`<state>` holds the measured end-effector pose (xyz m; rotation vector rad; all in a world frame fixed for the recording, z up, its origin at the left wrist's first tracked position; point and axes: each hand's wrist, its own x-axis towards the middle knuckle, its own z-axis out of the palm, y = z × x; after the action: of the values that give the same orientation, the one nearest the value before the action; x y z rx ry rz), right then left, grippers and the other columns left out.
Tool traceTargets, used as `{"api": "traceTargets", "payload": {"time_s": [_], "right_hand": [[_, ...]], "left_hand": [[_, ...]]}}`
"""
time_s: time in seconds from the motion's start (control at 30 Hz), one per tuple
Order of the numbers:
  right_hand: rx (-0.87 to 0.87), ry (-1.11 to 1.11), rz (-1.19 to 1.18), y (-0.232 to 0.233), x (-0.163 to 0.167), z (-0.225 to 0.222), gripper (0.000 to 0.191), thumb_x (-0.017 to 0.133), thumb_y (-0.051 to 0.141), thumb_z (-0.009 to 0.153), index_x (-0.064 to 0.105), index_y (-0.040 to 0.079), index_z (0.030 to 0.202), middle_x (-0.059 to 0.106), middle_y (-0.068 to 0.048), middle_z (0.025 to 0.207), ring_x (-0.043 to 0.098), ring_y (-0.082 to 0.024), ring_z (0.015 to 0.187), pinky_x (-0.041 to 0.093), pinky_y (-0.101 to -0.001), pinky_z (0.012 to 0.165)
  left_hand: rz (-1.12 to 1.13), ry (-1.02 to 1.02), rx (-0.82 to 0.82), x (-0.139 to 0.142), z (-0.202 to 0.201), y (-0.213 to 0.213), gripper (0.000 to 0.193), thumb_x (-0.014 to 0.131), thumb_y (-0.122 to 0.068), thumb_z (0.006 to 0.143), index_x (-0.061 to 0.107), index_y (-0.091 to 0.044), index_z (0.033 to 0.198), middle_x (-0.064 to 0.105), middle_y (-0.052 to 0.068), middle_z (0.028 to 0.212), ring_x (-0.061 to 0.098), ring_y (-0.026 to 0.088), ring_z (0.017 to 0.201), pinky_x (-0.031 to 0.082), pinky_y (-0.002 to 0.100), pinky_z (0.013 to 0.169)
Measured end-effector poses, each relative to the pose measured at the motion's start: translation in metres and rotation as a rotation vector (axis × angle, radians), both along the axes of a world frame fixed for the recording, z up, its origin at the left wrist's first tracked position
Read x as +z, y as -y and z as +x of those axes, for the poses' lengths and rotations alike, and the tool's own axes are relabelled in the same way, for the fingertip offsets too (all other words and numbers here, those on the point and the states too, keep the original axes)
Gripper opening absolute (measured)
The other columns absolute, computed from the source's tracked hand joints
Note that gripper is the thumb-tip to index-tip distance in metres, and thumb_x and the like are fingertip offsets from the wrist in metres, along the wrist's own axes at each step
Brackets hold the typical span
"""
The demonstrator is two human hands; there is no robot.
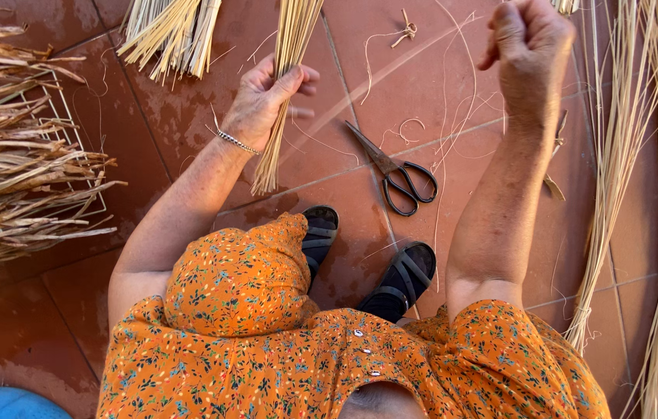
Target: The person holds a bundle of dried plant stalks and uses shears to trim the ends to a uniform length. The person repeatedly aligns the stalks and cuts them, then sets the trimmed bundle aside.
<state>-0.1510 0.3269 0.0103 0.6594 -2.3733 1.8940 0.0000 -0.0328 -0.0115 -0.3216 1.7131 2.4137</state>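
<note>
I see the left hand [263, 97] closed around a bundle of straw [286, 85], gripping it near the lower end; the stalks go up out of the frame and the cut ends hang a little below the fist. The right hand [529, 43] is raised, well apart from the left one, with the fingers curled into a fist. A thin fibre [453, 116] runs down from it, but I cannot tell if it pinches this fibre. On the red tiles [150, 116], between the two arms, lie scissors [395, 171], just above the sandals [402, 279]. Dry leaves [18, 171] are piled on the left over a wire rack [72, 132]. Long straws [639, 178] lie on the right.
</note>
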Motion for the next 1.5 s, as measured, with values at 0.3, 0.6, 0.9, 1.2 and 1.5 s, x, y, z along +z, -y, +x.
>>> {"api": "traceTargets", "payload": {"time_s": [0.3, 0.6, 0.9, 1.2, 1.5], "right_hand": [[-0.595, -0.243, 0.404, -0.045, -0.037, -0.034, 0.013, 0.075, 0.013, 0.106, 0.07, 0.008, 0.095, 0.067, -0.004, 0.085, 0.064, -0.012, 0.069, 0.06, -0.0297, 0.06], [-0.52, -0.494, 0.568, 0.023, 0.004, 0.01, 0.045, 0.094, 0.013, 0.085, 0.068, 0.007, 0.121, 0.057, -0.014, 0.131, 0.045, -0.03, 0.127, 0.035, -0.0545, 0.109], [-0.206, 0.025, -0.311, 0.078, 0.026, 0.032, 0.035, 0.076, 0.038, 0.105, 0.066, 0.005, 0.112, 0.071, -0.002, 0.092, 0.067, -0.009, 0.075, 0.055, -0.0208, 0.067], [-0.093, 0.254, -0.637, 0.051, 0.024, 0.027, 0.018, 0.076, 0.019, 0.104, 0.067, 0.004, 0.1, 0.073, -0.011, 0.092, 0.07, -0.016, 0.075, 0.06, -0.03, 0.069], [0.0, 0.333, -0.755, 0.054, 0.027, 0.027, 0.007, 0.065, 0.009, 0.106, 0.059, 0.005, 0.106, 0.075, -0.015, 0.094, 0.074, -0.021, 0.076, 0.065, -0.0384, 0.071]], "left_hand": [[-0.106, 0.026, 0.037, 0.01, -0.004, 0.023, 0.017, 0.072, -0.022, 0.101, 0.073, -0.005, 0.105, 0.066, 0.0, 0.073, 0.057, 0.004, 0.056, 0.043, 0.02, 0.047], [-0.002, 0.108, -0.055, 0.025, 0.003, -0.003, 0.017, 0.066, -0.025, 0.102, 0.057, -0.01, 0.104, 0.059, 0.0, 0.069, 0.042, 0.003, 0.052, 0.031, 0.021, 0.045], [0.01, 0.162, -0.147, 0.024, 0.018, -0.02, 0.017, 0.072, -0.022, 0.097, 0.062, -0.01, 0.104, 0.056, -0.002, 0.068, 0.043, 0.002, 0.052, 0.027, 0.02, 0.044], [-0.035, 0.168, -0.183, 0.028, 0.024, -0.028, 0.018, 0.075, -0.015, 0.094, 0.063, -0.01, 0.106, 0.056, -0.004, 0.071, 0.046, 0.002, 0.054, 0.027, 0.02, 0.043], [0.078, 0.18, -0.163, 0.018, 0.024, -0.02, 0.015, 0.075, -0.016, 0.096, 0.065, -0.008, 0.103, 0.056, -0.003, 0.073, 0.049, 0.004, 0.056, 0.03, 0.02, 0.042]]}}
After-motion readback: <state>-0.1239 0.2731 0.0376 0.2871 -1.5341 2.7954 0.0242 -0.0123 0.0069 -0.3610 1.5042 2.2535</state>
